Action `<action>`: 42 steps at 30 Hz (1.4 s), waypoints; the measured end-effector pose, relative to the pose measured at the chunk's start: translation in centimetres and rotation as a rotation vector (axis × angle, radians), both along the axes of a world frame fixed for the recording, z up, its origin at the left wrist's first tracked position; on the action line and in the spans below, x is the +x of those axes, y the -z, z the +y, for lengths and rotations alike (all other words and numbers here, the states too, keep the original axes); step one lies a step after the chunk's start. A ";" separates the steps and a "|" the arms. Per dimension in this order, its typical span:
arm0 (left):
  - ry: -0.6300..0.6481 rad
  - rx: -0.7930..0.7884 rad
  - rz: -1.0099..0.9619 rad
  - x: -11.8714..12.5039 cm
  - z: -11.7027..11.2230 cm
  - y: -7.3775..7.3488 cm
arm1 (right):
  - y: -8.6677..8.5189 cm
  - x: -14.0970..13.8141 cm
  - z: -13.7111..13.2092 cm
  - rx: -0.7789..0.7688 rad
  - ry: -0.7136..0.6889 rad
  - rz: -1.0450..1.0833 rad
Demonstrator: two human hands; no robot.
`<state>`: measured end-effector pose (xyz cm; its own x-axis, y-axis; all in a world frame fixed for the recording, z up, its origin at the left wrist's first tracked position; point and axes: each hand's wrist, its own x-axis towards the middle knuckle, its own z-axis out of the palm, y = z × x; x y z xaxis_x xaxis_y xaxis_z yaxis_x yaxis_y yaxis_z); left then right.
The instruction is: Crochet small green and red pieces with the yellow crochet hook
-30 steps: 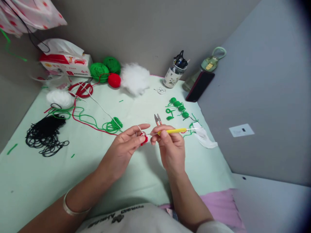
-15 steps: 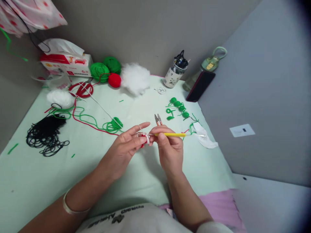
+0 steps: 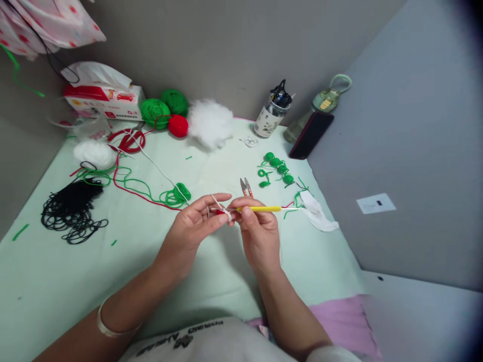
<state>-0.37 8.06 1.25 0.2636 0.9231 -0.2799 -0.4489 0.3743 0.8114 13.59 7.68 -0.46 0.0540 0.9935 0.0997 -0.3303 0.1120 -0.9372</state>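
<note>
Between thumb and fingers, my left hand (image 3: 192,226) pinches a small red and white crochet piece (image 3: 227,215). White yarn (image 3: 216,200) runs over its raised index finger and back to the white yarn ball (image 3: 94,153). My right hand (image 3: 262,231) grips a crochet hook (image 3: 260,208) by its yellow handle, the metal tip pointing left at the crochet piece. Its fingertips sit close beside the piece; whether they touch it I cannot tell. Just beyond my right hand lie small thread snips (image 3: 246,187), their handles hidden behind the fingers.
Green yarn balls (image 3: 155,112), a red yarn ball (image 3: 178,125), white stuffing (image 3: 211,123) and a tissue box (image 3: 124,103) line the back. Red scissors (image 3: 126,141) and black cord (image 3: 71,206) lie left. Small green crochet pieces (image 3: 275,162), a phone (image 3: 312,134) and a bottle (image 3: 325,100) are right.
My right hand and the hook have shifted slightly left. The crochet piece has turned a little in my left fingers, showing less red.
</note>
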 end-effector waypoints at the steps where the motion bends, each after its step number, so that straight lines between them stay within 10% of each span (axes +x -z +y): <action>1: -0.016 -0.003 0.006 0.0 0.0 0.1 | 0.1 0.0 0.0 0.029 0.008 -0.037; 9: -0.138 -0.028 0.018 0.1 0.3 0.6 | -0.1 -0.4 -0.4 0.236 0.106 -0.372; 16: -0.107 -0.135 -0.082 -0.3 0.7 0.4 | 0.4 -0.5 -1.3 0.779 0.302 -1.078; 21: -0.059 -0.193 -0.083 -1.3 1.3 1.1 | 0.3 -0.8 -0.8 0.835 0.219 -1.121; 33: 0.037 0.024 0.054 -2.2 1.5 2.9 | 0.3 0.0 1.2 -0.048 -0.172 -0.338; 42: 0.085 0.037 0.116 -2.6 1.7 3.9 | 0.4 0.6 1.9 -0.187 -0.311 -0.291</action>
